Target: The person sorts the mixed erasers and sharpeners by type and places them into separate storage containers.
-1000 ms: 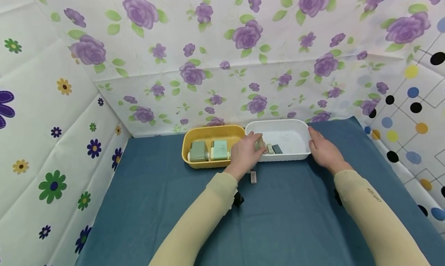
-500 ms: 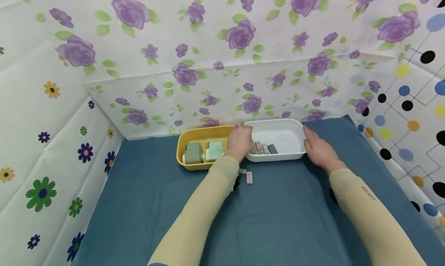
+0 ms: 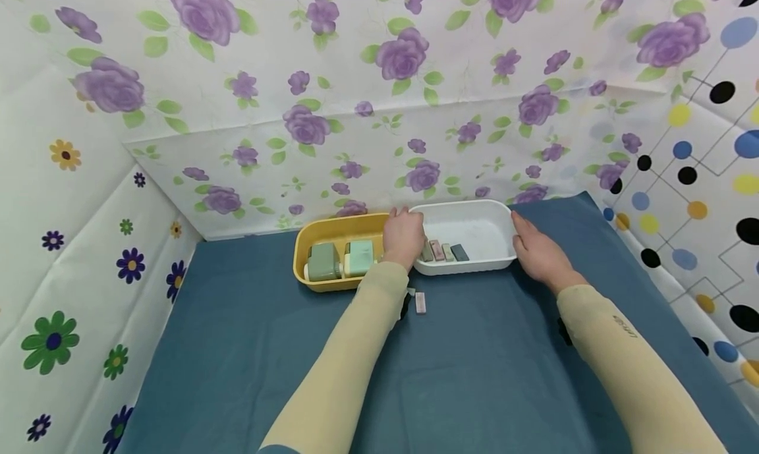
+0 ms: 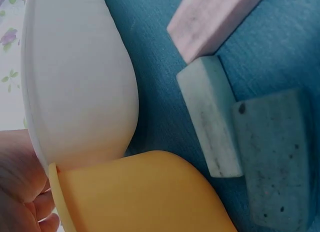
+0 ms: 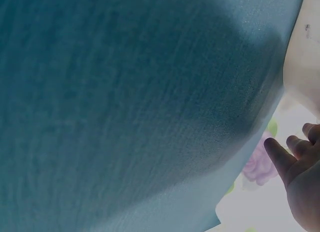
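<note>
My left hand curls over the left end of the white tray, where it meets the yellow tray. In the left wrist view, bent fingers show behind the rims, partly hidden. Against the white tray's right end rests my right hand, its fingers straight. Several small eraser-like blocks lie in the white tray, among them a pink one and a dark grey-green one. Two boxy green bottle-like containers, one darker and one mint, lie in the yellow tray.
On the blue cloth before the trays lies a pink block. Close by, the left wrist view shows a pale green block and a darker speckled green one. A flowered sheet hangs behind the trays.
My left hand has moved off the blocks in the white tray, leftward to that tray's left end, and let go of the block it held. The right hand stays at the right end.
</note>
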`<control>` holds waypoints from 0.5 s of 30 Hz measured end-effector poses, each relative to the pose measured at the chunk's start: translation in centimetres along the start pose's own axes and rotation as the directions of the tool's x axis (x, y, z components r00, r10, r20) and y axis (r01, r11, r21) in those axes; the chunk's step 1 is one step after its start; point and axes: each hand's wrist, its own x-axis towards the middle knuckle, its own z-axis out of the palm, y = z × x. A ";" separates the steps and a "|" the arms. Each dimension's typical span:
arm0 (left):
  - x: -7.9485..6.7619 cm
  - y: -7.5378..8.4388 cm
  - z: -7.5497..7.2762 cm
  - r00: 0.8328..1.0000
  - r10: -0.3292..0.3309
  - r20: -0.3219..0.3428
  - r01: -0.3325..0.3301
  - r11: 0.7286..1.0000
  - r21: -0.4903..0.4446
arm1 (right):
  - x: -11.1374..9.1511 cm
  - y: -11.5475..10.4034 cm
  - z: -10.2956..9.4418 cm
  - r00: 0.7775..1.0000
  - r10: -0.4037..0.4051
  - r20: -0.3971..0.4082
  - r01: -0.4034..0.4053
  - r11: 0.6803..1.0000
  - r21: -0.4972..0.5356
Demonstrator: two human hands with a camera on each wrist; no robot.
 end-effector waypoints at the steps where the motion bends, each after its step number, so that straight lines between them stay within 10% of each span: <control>1: 0.0 0.0 0.0 1.000 -0.003 0.001 0.003 1.000 0.003 | 0.0 -0.1 0.0 1.000 0.000 0.000 0.000 1.000 0.000; 15: -0.1 -0.2 -0.3 0.999 0.002 0.037 -0.003 1.000 0.017 | -0.1 0.0 0.0 1.000 -0.004 0.011 0.004 1.000 0.008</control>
